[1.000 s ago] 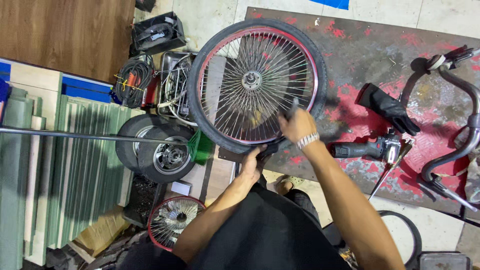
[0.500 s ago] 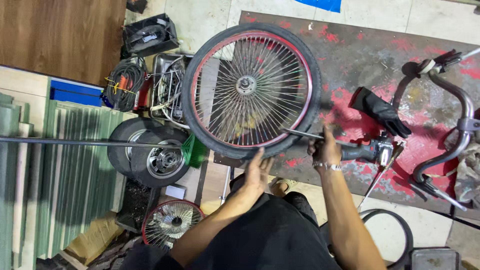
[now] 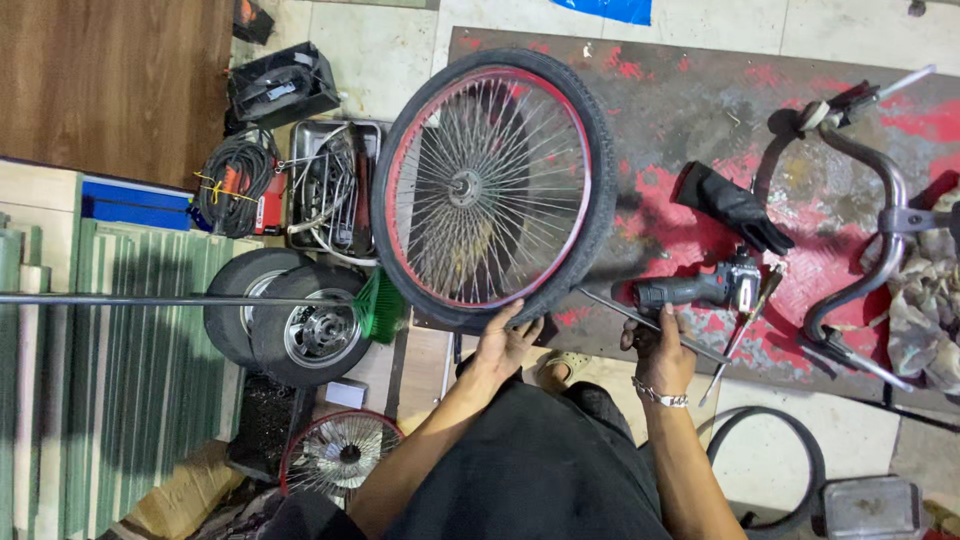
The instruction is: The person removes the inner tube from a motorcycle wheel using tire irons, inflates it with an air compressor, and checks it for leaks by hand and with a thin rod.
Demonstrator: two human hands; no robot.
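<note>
Head view, looking down: a spoked bicycle wheel (image 3: 492,190) with a black tyre and red rim is held upright on the floor, at the near left edge of a dark, red-stained metal floor plate (image 3: 690,110). The left hand (image 3: 505,345) is pressed against the tyre's lowest part, fingers spread and curled up around the tread. The right hand (image 3: 660,350) is closed around a thin metal rod (image 3: 655,325), which lies slanted just beside the wheel's lower right. A black power drill (image 3: 700,290) is seen on the plate just beyond the right hand, with a black glove (image 3: 735,210) farther out and a bicycle handlebar (image 3: 865,230) near the plate's right edge. Left of the wheel, a metal tray of tools (image 3: 330,190), two small tyres (image 3: 280,325) and a green brush (image 3: 378,308) are noted.
</note>
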